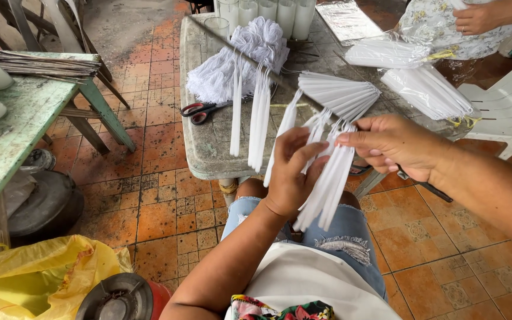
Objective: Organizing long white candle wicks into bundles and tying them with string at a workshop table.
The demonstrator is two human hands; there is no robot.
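Left hand (288, 172): clenched round a bunch of thin white wax tapers (327, 184), mid-frame.
Right hand (395, 145): tapers' tops pinched; fingertips partly hidden.
Grey worn table (208, 148): far edge cut off.

Left hand (288, 175) raised, palm away, grip closed; right hand (395, 145) opposite, fingers pinched, forearms converging.

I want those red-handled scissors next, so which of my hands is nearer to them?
Left. Your left hand sits just right of and below the scissors on the table. Your right hand is farther right, beyond the white candles.
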